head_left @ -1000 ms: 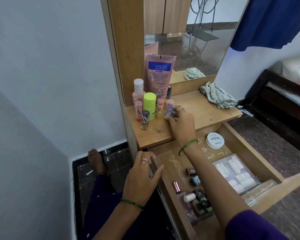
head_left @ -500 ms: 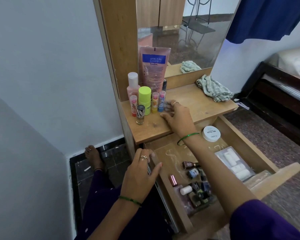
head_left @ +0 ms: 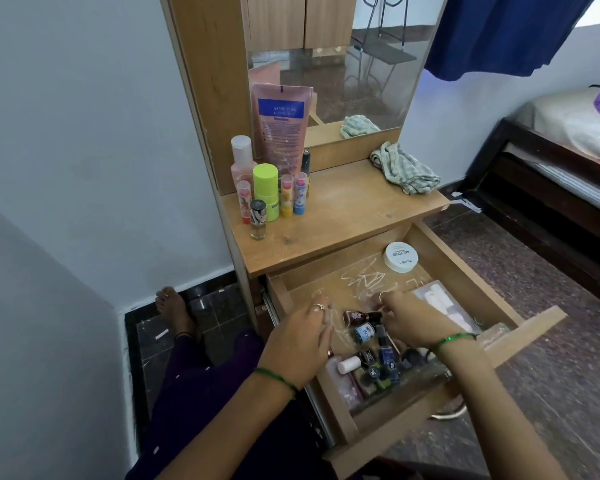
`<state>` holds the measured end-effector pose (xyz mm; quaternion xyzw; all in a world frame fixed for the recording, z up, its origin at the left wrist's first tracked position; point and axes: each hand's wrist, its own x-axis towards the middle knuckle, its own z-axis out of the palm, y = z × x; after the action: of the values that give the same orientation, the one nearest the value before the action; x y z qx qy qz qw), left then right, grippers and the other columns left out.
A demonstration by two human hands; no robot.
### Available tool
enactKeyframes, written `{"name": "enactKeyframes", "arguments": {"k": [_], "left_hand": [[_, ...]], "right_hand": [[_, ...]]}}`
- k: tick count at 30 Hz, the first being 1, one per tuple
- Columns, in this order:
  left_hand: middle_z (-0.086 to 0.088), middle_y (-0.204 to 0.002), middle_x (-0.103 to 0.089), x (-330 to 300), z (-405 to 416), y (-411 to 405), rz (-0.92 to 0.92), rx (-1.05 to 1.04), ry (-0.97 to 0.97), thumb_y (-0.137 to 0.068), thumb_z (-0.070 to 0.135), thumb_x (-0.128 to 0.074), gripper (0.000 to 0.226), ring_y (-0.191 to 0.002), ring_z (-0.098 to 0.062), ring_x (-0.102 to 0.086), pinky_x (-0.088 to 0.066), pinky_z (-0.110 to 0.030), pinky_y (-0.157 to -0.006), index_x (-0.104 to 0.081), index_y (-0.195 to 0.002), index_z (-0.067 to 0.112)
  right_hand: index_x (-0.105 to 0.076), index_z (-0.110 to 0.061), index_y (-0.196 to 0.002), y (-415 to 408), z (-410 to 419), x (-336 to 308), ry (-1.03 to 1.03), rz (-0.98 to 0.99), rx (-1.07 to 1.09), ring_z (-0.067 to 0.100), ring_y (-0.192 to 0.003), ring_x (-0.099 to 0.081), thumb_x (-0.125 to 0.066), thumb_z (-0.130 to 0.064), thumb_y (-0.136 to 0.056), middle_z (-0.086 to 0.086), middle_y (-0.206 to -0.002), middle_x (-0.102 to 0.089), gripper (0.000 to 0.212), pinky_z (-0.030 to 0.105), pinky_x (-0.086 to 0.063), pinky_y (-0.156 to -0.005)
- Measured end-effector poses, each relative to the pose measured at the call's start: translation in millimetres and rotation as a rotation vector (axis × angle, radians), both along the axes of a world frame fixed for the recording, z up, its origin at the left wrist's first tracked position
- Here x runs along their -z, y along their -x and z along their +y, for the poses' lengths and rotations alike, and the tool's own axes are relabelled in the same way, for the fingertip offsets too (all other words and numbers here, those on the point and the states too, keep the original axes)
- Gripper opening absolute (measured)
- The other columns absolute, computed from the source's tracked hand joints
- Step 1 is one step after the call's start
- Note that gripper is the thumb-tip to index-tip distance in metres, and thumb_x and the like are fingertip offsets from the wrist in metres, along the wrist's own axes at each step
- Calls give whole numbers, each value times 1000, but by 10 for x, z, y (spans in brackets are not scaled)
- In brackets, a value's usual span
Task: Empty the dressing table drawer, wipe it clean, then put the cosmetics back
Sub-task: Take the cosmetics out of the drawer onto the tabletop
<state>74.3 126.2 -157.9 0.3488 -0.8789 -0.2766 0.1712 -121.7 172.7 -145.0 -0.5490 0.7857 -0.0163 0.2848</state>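
Two labels read: Vaseline tube [head_left: 280, 123], "NAIL POLISH" tub [head_left: 400, 257].

left hand [head_left: 302, 336] — ring, green wrist thread | right hand [head_left: 409, 322] — ring, green thread | dark purple clothing

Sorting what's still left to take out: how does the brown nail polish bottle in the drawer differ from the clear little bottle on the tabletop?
The brown nail polish bottle lies on its side in the drawer; the clear bottle stands upright on the tabletop. The brown one is dark and sits at the right hand; the clear one is see-through, apart from both hands. Both are small with dark caps.
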Motion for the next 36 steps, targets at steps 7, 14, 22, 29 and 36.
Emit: {"name": "enactKeyframes", "arguments": {"k": [7, 14, 22, 29, 36], "left_hand": [[-6, -108, -59, -118, -61, 193, -504, 55, 59, -92, 14, -55, 20, -103, -22, -58, -48, -30, -84, -62, -111, 13], [-11, -120, -60, -104, -140, 562, -951, 301, -2, -87, 19, -64, 33, -101, -25, -58, -41, -28, -77, -58, -118, 9], [-6, -116, -63, -139, -247, 628, -1085, 536, 53, -88, 18, -60, 27, -97, -21, -56, -45, -29, -79, -65, -113, 11], [11, -74, -53, -275, -429, 483, -806, 561, -202, -80, 16, -72, 19, -75, -9, -51, -41, -20, -61, -65, -98, 17], [1, -77, -53, -504, -402, 218, -542, 479, -101, -83, 31, -69, 21, -73, -14, -49, -43, -28, -66, -57, -84, 14]], "right_hand": [[-43, -20, -128, -97, 44, 335, -27, 40, -1, 31, -118, -50, -62, -23, -79, 10, -125, -54, 53, 38, -42, -98], [-46, -21, -127, -163, 46, 355, 42, 185, -53, 31, -121, -47, -56, -13, -81, 6, -131, -50, 48, 41, -37, -102], [-57, -10, -111, -158, 50, 305, 50, 164, 20, 36, -111, -51, -66, -19, -76, 10, -124, -46, 38, 40, -42, -96], [-55, -9, -111, -147, 48, 267, 35, 102, 74, 34, -112, -53, -68, -19, -77, 11, -125, -50, 38, 39, -44, -96], [-53, -13, -116, -137, 66, 225, 33, 70, 95, 31, -114, -54, -71, -19, -76, 10, -121, -58, 43, 38, -43, -98]]}}
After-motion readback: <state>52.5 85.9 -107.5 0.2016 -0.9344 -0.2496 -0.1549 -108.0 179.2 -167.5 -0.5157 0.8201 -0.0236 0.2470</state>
